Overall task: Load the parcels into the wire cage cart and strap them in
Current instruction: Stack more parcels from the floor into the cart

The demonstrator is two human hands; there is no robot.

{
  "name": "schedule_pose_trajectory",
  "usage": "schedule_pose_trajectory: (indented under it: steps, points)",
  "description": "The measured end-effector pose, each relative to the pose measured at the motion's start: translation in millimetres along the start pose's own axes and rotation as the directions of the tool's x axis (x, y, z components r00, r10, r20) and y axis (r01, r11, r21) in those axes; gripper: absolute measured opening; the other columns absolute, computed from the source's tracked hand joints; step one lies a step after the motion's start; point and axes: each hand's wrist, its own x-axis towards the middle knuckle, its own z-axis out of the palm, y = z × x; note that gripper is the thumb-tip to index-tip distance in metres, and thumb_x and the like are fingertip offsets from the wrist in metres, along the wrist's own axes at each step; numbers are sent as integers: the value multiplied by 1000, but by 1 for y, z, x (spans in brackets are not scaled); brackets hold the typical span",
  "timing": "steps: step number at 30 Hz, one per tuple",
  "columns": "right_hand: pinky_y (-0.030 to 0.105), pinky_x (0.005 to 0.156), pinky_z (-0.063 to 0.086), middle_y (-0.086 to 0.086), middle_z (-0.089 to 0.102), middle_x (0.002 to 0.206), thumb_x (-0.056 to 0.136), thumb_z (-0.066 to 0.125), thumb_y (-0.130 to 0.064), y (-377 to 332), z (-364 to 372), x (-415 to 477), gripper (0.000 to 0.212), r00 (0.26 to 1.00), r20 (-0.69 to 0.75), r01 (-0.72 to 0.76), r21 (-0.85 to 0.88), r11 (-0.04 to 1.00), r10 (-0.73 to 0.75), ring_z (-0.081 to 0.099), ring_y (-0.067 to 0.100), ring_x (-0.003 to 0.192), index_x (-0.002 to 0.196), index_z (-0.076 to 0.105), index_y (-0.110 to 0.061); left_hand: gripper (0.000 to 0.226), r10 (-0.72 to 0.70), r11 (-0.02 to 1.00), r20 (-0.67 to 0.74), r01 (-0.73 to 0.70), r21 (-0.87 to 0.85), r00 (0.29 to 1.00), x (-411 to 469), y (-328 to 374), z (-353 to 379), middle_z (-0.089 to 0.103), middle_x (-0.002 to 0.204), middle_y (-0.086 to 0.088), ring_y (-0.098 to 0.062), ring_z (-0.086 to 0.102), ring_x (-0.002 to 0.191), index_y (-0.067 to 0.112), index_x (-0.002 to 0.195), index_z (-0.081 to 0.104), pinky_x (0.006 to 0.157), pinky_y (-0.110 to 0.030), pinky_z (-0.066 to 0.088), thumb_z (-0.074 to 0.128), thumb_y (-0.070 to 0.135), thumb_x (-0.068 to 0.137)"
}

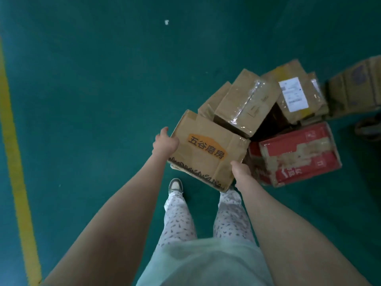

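Arms stretched down, left hand (165, 142) and right hand (241, 169) clasp opposite sides of the brown, orange-labelled cardboard box (206, 155), fingertips hidden.

Lettered box (206, 153) between the hands, left hand (165, 144) on its left side, right hand (241, 172) at its near right corner; taped box (245, 104) just behind it, labelled box (294, 96) right of that; patched box (299, 153) on the floor (103, 79) just right of the lettered box; floor line (12, 131) far left
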Motion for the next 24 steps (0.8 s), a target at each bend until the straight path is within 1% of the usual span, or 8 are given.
schedule_pose_trajectory:
  steps: [2, 4, 8, 12, 14, 17, 21, 24]
  points:
    - [47, 102, 41, 16, 44, 139, 98, 42, -33, 7, 14, -3, 51, 998, 14, -59, 130, 990, 58, 46, 36, 121, 140, 35, -5, 72, -28, 992, 75, 19, 121, 997, 17, -9, 1, 25, 151, -15, -39, 33, 134, 23, 151, 9, 109, -51, 31, 46, 22, 90]
    - [53, 104, 37, 14, 37, 145, 96, 44, -37, 12, 24, -2, 59, 995, 26, -103, 260, 960, 100, 42, 37, 126, 146, 24, -13, 78, -65, 989, 191, 38, 141, 979, 23, -13, -1, 21, 153, -17, -38, 26, 138, 19, 152, 2, 113, -49, 26, 49, 17, 90]
    - [72, 101, 24, 3, 16, 156, 97, 45, -41, 21, 31, -7, 68, 983, 102, -180, 440, 879, 150, 22, 42, 138, 151, 6, -31, 63, -41, 999, 321, 41, 7, 946, 19, -18, -6, 34, 145, -12, -31, 35, 132, 11, 148, 14, 102, -42, 31, 46, 7, 94]
    - [73, 101, 24, 5, 22, 154, 96, 48, -35, 28, 34, -23, 66, 994, -10, -90, 542, 835, 113, 26, 41, 137, 150, 10, -31, 56, -4, 991, 280, 40, -125, 960, 7, -17, -17, 41, 136, -13, -31, 45, 111, 12, 142, 23, 80, -38, 32, 52, 16, 93]
    - [68, 104, 25, 6, 27, 152, 96, 48, -33, 30, 33, -36, 64, 993, -48, -56, 578, 814, 103, 29, 38, 135, 149, 13, -28, 47, 21, 985, 266, 26, -172, 964, -2, -15, -24, 45, 120, -11, -27, 46, 92, 13, 133, 27, 75, -36, 35, 51, 19, 93]
    - [60, 107, 28, 9, 34, 147, 96, 47, -30, 31, 29, -58, 58, 992, -110, 20, 617, 787, 61, 35, 36, 132, 147, 20, -22, 37, 92, 975, 218, -44, -216, 972, -22, -9, -38, 47, 90, -3, -17, 44, 68, 14, 124, 30, 57, -29, 31, 50, 19, 93]
    - [56, 109, 28, 8, 35, 147, 97, 47, -28, 31, 18, -90, 55, 987, -159, 111, 685, 720, -2, 35, 34, 132, 146, 23, -21, 37, 182, 956, 138, -143, -255, 974, -47, 1, -54, 45, 78, 0, -15, 44, 65, 14, 124, 34, 56, -28, 34, 50, 21, 91]
    - [67, 104, 26, 5, 26, 153, 97, 46, -35, 36, 2, -117, 60, 987, -161, 109, 731, 673, 15, 28, 37, 136, 149, 16, -29, 34, 261, 932, 123, -217, -290, 957, -73, 12, -58, 48, 81, -1, -19, 49, 71, 13, 119, 36, 65, -30, 42, 52, 19, 89]
